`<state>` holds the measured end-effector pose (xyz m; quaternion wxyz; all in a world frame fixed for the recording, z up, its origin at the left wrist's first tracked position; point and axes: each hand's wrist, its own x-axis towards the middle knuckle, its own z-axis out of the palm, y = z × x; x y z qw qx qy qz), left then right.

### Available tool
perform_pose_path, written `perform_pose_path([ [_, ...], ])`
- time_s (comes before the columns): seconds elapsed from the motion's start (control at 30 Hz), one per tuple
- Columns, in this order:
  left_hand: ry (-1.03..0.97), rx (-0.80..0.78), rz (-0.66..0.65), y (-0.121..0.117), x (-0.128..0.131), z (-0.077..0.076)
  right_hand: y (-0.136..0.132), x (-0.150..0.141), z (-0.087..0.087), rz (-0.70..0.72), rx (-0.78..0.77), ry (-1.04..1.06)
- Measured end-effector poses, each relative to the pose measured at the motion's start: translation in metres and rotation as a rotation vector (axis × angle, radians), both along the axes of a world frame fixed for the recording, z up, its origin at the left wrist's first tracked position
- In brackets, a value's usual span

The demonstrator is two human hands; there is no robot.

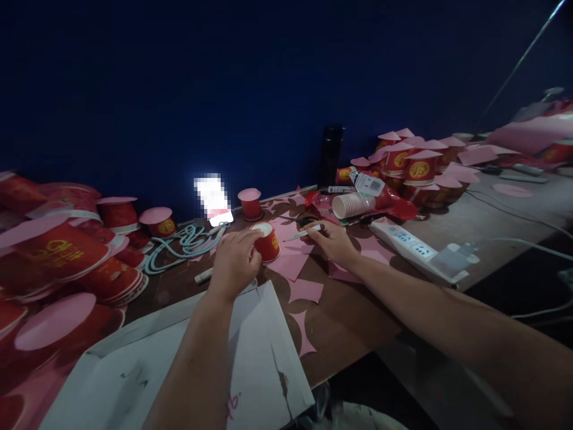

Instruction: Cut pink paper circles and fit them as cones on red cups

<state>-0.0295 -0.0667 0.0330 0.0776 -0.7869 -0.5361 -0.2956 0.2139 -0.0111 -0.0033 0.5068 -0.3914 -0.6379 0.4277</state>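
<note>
A red paper cup (pixel 270 243) with a yellow print and a pale top stands on the table, tipped slightly. My left hand (pixel 237 258) is closed around its left side, with fingertips at the rim. In my right hand (pixel 330 240) a slim white pen (pixel 304 232) is pinched, its thin tip pointing left towards the cup but apart from it. Under and around both hands lie pink paper sheets (pixel 289 261) and offcuts with round cut-outs. Another red cup (pixel 251 206) topped with a pink paper disc stands just behind.
Red cups with pink discs crowd the left (pixel 60 251) and the back right (pixel 421 167). A white box (pixel 264 358) lies in front. Nearby are a lit phone (pixel 212 194), a coiled cable (pixel 172 248), a power strip (pixel 412 248), stacked paper cups (pixel 351 205) and a black bottle (pixel 331 152).
</note>
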Motion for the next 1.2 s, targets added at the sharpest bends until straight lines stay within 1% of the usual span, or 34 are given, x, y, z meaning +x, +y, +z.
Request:
perform_pose_path([
  [0.17, -0.047, 0.082, 0.015, 0.001, 0.003, -0.007, -0.004, -0.001, 0.003, 0.001, -0.012, 0.050],
  [0.3, -0.136, 0.177, 0.038, 0.000, 0.003, -0.010, -0.004, -0.001, 0.005, 0.000, -0.045, 0.101],
  [0.37, -0.180, 0.228, 0.094, -0.003, 0.002, -0.009, -0.003, -0.001, 0.006, 0.004, -0.067, 0.125],
  [0.47, -0.222, 0.340, 0.224, -0.008, -0.003, -0.005, -0.004, -0.001, 0.007, 0.000, -0.088, 0.159],
  [0.53, -0.245, 0.419, 0.305, -0.011, -0.011, -0.002, -0.005, -0.002, 0.008, -0.005, -0.094, 0.166],
  [0.6, -0.264, 0.451, 0.382, -0.014, -0.023, -0.001, -0.007, -0.002, 0.008, -0.002, -0.086, 0.156],
  [0.73, -0.283, 0.468, 0.517, -0.018, -0.050, -0.001, -0.007, -0.001, 0.005, 0.018, -0.047, 0.121],
  [0.8, -0.272, 0.438, 0.545, -0.019, -0.058, -0.001, -0.006, -0.001, 0.002, 0.028, -0.033, 0.107],
  [0.97, -0.198, 0.364, 0.612, -0.017, -0.057, -0.002, -0.004, 0.000, -0.001, 0.035, -0.029, 0.088],
  [1.07, -0.166, 0.331, 0.640, -0.015, -0.057, -0.004, -0.005, 0.000, 0.000, 0.039, -0.021, 0.070],
  [1.2, -0.129, 0.348, 0.662, -0.012, -0.063, -0.009, -0.007, -0.001, 0.002, 0.030, -0.010, 0.058],
])
